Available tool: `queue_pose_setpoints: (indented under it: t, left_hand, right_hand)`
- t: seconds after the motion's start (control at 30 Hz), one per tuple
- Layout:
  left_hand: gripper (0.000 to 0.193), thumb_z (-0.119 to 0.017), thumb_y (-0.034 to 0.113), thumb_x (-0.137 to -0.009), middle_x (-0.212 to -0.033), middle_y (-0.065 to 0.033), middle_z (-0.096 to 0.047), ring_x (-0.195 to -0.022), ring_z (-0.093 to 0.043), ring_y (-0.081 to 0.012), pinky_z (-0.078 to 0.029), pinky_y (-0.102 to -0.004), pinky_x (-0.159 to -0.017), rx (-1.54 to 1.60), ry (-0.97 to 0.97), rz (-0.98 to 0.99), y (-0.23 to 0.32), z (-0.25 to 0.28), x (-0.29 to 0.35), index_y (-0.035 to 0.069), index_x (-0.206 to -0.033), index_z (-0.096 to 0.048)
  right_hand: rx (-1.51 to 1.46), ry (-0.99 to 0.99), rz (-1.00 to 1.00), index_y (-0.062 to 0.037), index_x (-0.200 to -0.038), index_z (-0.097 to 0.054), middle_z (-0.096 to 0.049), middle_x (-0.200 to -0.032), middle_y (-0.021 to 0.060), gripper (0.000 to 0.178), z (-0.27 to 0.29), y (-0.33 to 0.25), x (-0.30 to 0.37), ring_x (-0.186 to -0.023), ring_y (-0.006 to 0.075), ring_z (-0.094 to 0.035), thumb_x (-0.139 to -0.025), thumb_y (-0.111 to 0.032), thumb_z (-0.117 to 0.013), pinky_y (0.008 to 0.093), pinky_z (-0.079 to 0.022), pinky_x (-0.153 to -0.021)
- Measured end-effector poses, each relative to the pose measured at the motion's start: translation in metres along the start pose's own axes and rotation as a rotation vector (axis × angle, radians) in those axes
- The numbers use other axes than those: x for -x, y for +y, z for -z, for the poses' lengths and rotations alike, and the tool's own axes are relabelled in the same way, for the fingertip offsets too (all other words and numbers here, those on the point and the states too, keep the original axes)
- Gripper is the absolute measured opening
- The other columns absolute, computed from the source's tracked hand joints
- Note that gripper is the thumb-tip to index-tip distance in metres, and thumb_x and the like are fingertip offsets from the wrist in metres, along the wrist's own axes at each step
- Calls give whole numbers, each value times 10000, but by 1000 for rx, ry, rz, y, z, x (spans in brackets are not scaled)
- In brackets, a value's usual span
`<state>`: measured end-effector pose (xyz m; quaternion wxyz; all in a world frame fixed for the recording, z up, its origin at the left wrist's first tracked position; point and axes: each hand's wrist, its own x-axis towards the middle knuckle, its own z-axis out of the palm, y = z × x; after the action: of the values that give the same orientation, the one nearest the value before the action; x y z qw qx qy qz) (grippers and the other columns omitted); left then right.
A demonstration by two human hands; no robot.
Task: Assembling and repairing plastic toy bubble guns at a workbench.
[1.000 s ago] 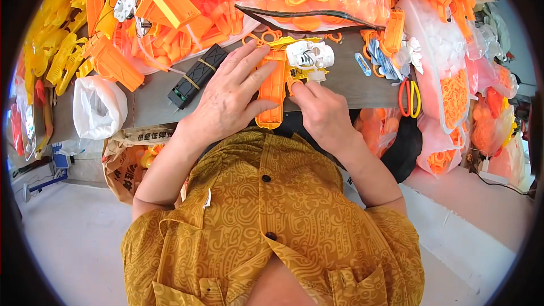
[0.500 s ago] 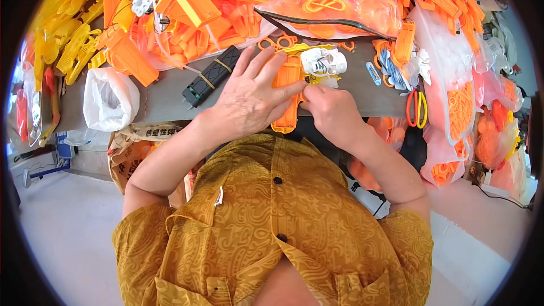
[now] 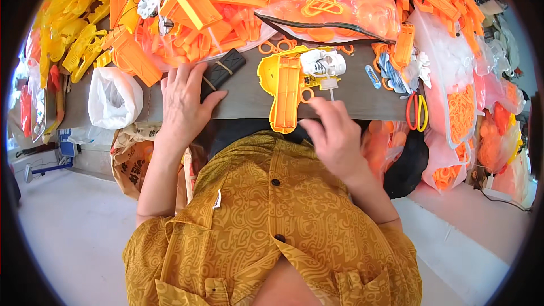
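From my remote seat I watched the wearer's left hand (image 3: 187, 102) lie over the lower end of a long black block (image 3: 233, 61) with a tan band (image 3: 225, 67) around it, the thumb on one side and the fingers on the other; I could not tell whether it had closed its grip. The right hand (image 3: 338, 141) held nothing: its thumb and forefinger stood apart, just beside the half-built pistol-shaped toy. That yellow plastic half-shell (image 3: 269, 73) lay flat on the grey bench (image 3: 368, 102), its grip end at the near edge. I saw a long, ribbed orange plastic piece (image 3: 288, 90) lying on it, running down the grip, a small orange ring (image 3: 302, 93) at its right side and a white plastic mechanism (image 3: 323, 62) at the upper right. Beyond it I had a clear bag with a dark edge (image 3: 351, 8), full of orange parts. Left of the left hand stood an open white plastic bag (image 3: 102, 105), and well to the right hung a red-and-yellow pair of loop handles (image 3: 424, 110), partly over the bench edge.
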<state>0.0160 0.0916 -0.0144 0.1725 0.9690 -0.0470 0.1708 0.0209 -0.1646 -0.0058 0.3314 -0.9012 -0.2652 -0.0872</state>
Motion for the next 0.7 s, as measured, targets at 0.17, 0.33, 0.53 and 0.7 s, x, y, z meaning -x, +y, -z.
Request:
queue_pose_setpoints:
  t: [0.17, 0.33, 0.53, 0.7]
  left_hand:
    - [431, -678, 133, -676, -969, -142, -479, -921, -441, -313, -331, -383, -801, -15, -34, -9, -3, -2, 6, 7, -1046, -498]
    - [393, -674, 62, -710, -999, -111, -513, -897, -508, -216, -393, -326, -811, 913, 237, 325, 10, -2, 19, 1, -1024, -445]
    - [377, -662, 62, -705, -802, -124, -567, -807, -595, -286, -480, -424, -718, 1718, 117, 275, 54, 17, -32, -4, -996, -432]
    - [270, -565, 25, -789, -885, -117, -564, -814, -584, -231, -486, -346, -715, 1819, -118, 430, 65, -9, -70, 4, -1023, -431]
  right_hand:
    - [72, -54, 72, -79, -1055, -540, -463, -1053, 145, 519, -14, -9, 2, -841, 268, -541, -603, -223, -749, 328, -470, -668]
    - [102, -147, 51, -118, -1074, -540, -416, -1116, 169, 542, -18, -7, 4, -912, 310, -502, -599, -284, -742, 349, -459, -713]
    - [106, -149, 142, -122, -1087, -534, -407, -1101, 197, 493, -24, 0, 5, -878, 305, -510, -649, -269, -708, 346, -465, -671]
    - [69, -144, 169, -96, -1067, -549, -414, -1088, 196, 467, -22, 0, 2, -843, 291, -519, -650, -239, -702, 342, -469, -650]
